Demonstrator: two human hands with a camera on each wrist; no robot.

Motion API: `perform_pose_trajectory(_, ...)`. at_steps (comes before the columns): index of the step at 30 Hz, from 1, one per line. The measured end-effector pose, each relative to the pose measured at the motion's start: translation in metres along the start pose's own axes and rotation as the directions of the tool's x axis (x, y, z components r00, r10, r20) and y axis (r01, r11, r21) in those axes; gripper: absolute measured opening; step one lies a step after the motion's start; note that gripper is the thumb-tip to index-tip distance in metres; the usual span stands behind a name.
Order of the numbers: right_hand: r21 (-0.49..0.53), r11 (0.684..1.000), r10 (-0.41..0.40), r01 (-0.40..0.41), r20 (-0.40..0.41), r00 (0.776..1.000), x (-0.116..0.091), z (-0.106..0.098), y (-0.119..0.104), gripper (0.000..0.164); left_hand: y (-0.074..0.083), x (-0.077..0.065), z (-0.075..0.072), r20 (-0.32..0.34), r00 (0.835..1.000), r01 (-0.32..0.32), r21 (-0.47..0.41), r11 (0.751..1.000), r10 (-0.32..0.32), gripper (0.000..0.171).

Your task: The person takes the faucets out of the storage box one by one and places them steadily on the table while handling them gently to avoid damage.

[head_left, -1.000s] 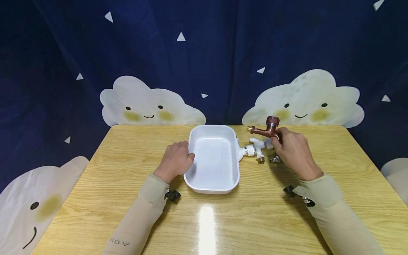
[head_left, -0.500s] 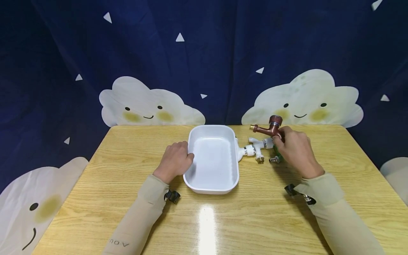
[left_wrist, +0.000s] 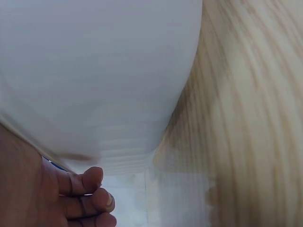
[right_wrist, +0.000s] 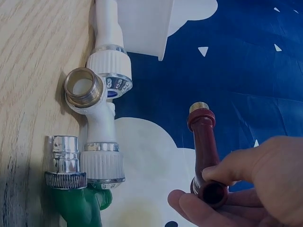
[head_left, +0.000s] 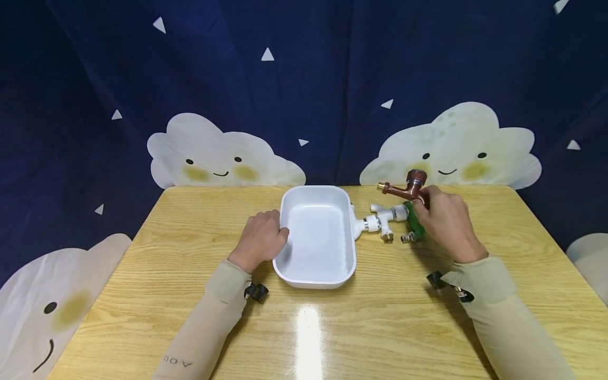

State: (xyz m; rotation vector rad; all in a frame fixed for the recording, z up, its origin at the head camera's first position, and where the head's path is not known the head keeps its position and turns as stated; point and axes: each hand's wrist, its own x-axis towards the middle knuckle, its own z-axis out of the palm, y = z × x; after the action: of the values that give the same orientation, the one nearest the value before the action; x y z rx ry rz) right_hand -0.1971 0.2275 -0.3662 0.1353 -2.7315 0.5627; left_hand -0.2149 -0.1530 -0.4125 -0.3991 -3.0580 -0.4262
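My left hand (head_left: 260,240) grips the left rim of a white rectangular basin (head_left: 315,243), thumb over the edge. In the left wrist view, curled fingertips (left_wrist: 105,198) show beside the basin's outer wall (left_wrist: 94,71). Raised above the table's back right, my right hand (head_left: 446,224) pinches a dark red faucet (head_left: 412,191) with a ribbed knob and brass threaded end. The right wrist view shows the thumb on the faucet's body (right_wrist: 206,142), by its open outlet. Below it lies a green faucet (head_left: 416,221) with a chrome nozzle, partly hidden by the hand.
Between basin and green faucet lies a white faucet (head_left: 386,219) with a brass threaded end. Another white ribbed knob (head_left: 372,223) and white body sit against the basin's right side. Beyond the wooden table's (head_left: 190,211) back edge hangs a dark blue curtain (head_left: 323,79) with clouds.
My right hand has shifted slightly right with the dark red faucet, uncovering more of the green faucet beneath. The left hand and basin have stayed in place.
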Motion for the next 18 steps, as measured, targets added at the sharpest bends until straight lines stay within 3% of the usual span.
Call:
perform_pose_trajectory(7,-0.011,1.000,-0.003,0.002,-0.020,1.000,0.0013,0.0007,0.0030,0.032,-0.0003,0.0000,0.0006,0.002,1.000,0.006,-0.003,1.000,-0.006,0.026)
perform_pose_trajectory(18,0.004,0.998,0.065,-0.065,0.027,0.998,0.0023,0.0016,0.0098,0.030,0.0000,0.0001,0.0000,0.005,1.000,0.006,-0.012,1.000,-0.006,0.025)
